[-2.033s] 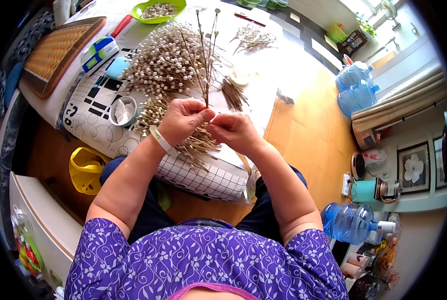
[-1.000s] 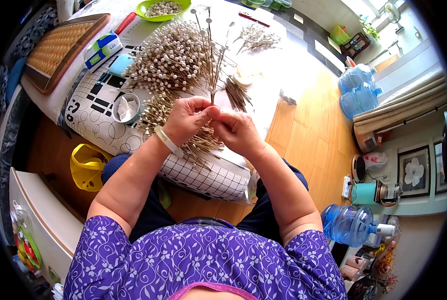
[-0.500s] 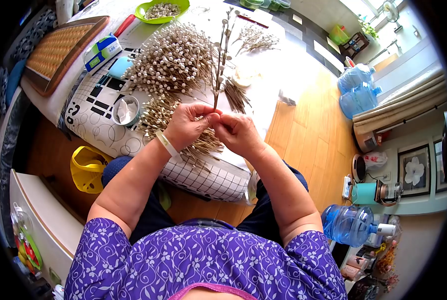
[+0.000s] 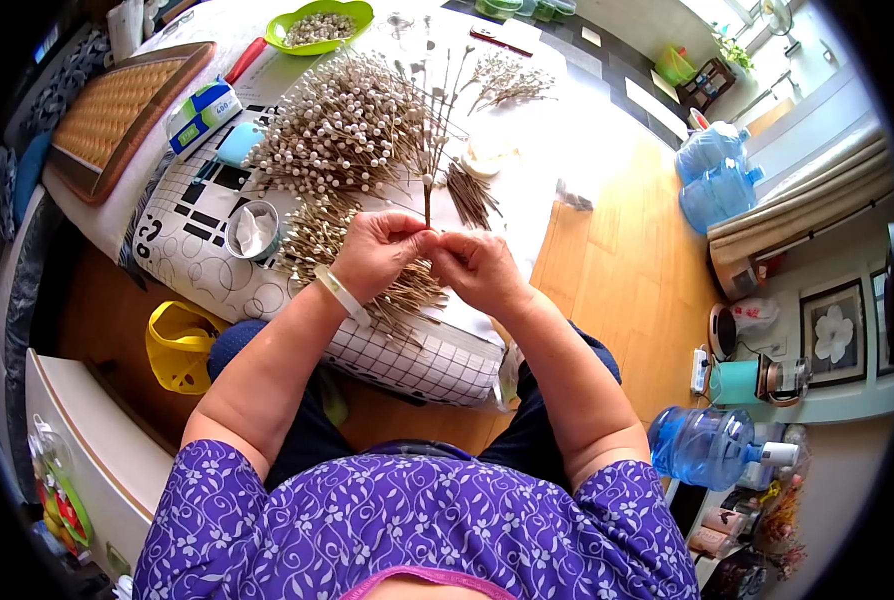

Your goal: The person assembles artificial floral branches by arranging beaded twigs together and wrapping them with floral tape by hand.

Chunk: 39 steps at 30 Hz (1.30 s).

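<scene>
Both hands meet at the base of an upright artificial branch (image 4: 428, 185), whose thin brown sprigs with small pale buds fan out at the top. My left hand (image 4: 379, 252) is closed in a pinch on its lower end. Thumb and fingers of my right hand (image 4: 482, 270) pinch together at the same end; their tips are partly hidden. Under and beside my left hand lies a pile of budded stems (image 4: 317, 235). Beyond it is a larger heap of white-tipped stems (image 4: 337, 125). A bundle of brown stems (image 4: 472, 195) lies beyond my right hand.
A round tub (image 4: 254, 229) with white material stands left of the stems. A green bowl (image 4: 319, 27) of buds, finished-looking sprigs (image 4: 507, 78) and a roll of cream tape (image 4: 489, 157) are farther off. A yellow bag (image 4: 180, 345) is below the table's left side.
The branch has turned in my fingers, and its sprigs now spread wider apart at the top. Both hands stay nearly in place, pinched together.
</scene>
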Tool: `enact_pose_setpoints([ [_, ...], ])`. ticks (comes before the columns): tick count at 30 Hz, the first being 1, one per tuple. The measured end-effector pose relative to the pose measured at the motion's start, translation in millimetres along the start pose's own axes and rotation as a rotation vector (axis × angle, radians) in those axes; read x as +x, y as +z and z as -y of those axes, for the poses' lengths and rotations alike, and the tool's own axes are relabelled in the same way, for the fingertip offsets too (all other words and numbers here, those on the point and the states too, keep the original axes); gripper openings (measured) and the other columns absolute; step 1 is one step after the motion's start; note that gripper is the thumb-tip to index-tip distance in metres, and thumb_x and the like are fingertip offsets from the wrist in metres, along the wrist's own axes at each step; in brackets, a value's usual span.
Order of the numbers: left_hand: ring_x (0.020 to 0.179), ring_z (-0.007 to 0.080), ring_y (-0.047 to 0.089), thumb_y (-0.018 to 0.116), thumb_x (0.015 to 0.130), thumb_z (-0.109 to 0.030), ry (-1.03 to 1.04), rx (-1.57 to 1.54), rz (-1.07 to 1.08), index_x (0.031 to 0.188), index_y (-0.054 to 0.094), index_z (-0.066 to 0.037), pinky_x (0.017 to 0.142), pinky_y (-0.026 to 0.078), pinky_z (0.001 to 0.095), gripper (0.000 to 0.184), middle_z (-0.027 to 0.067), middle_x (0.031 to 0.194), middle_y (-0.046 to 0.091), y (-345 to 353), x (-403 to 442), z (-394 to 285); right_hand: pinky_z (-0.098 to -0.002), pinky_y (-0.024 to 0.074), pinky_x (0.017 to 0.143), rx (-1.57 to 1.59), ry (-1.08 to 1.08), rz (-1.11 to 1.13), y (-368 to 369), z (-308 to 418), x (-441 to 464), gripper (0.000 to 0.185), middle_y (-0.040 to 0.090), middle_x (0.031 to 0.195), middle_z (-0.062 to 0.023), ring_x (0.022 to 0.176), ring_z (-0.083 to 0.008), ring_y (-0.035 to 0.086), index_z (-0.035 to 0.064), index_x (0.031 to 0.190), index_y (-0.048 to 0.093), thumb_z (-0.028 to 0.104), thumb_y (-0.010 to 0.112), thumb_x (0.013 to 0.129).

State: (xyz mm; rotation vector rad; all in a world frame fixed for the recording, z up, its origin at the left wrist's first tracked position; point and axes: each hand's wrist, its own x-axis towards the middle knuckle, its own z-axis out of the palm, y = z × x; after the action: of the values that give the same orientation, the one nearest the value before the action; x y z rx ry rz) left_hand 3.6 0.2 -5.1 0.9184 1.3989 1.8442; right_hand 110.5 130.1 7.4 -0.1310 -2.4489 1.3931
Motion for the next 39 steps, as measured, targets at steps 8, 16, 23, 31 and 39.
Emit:
enact_pose_setpoints([
  [8,0.064,0.0048,0.053,0.057,0.083,-0.004,0.047,0.389,-0.008,0.08,0.058,0.003,0.057,0.046,0.0182,0.007,0.0013,0.07,0.058,5.7,0.3,-6.6,-0.0335,0.042,0.049,-0.108,-0.062,0.057,-7.2,3.4,1.8,0.012,0.054,0.057,-0.0151,0.047,-0.0267,0.051,0.0038,0.078,0.062,0.014,0.056,0.076],
  [16,0.057,0.0056,0.052,0.053,0.086,-0.007,-0.054,0.106,-0.011,0.083,0.05,-0.001,0.053,0.046,0.0183,0.007,0.001,0.07,0.055,13.5,0.5,-2.6,-0.0233,0.0355,0.044,-0.064,-0.085,0.091,-11.7,4.1,1.6,0.011,0.044,0.051,-0.0034,0.047,-0.0057,0.041,0.0018,0.07,0.057,0.009,0.057,0.078],
  [23,0.053,0.0081,0.053,0.051,0.088,-0.011,-0.188,-0.128,0.002,0.083,0.051,-0.003,0.052,0.049,0.0211,0.01,0.0021,0.067,0.055,13.4,-3.3,-7.0,-0.0239,0.037,0.044,0.113,-0.22,0.015,-11.7,7.8,-4.8,0.012,0.05,0.056,-0.0042,0.047,-0.0118,0.045,0.0029,0.069,0.055,0.008,0.055,0.08],
  [31,0.059,0.0081,0.055,0.06,0.082,-0.009,-0.164,-0.08,0.088,0.078,0.058,0.0,0.054,0.046,0.02,0.011,0.0038,0.066,0.059,15.6,-9.0,-3.3,-0.0168,0.0352,0.051,0.519,0.15,-0.044,-13.7,-1.3,5.5,0.016,0.05,0.064,0.004,0.057,-0.0024,0.042,0.0017,0.081,0.057,0.016,0.053,0.087],
  [39,0.061,0.0081,0.056,0.059,0.083,-0.011,-0.278,-0.056,0.119,0.084,0.061,0.001,0.059,0.049,0.0215,0.013,0.0039,0.07,0.061,14.9,-8.7,-12.8,-0.0182,0.0385,0.053,0.618,0.214,0.109,-16.1,-0.6,18.2,0.015,0.054,0.065,0.0029,0.061,-0.003,0.047,0.0012,0.073,0.058,0.013,0.061,0.08],
])
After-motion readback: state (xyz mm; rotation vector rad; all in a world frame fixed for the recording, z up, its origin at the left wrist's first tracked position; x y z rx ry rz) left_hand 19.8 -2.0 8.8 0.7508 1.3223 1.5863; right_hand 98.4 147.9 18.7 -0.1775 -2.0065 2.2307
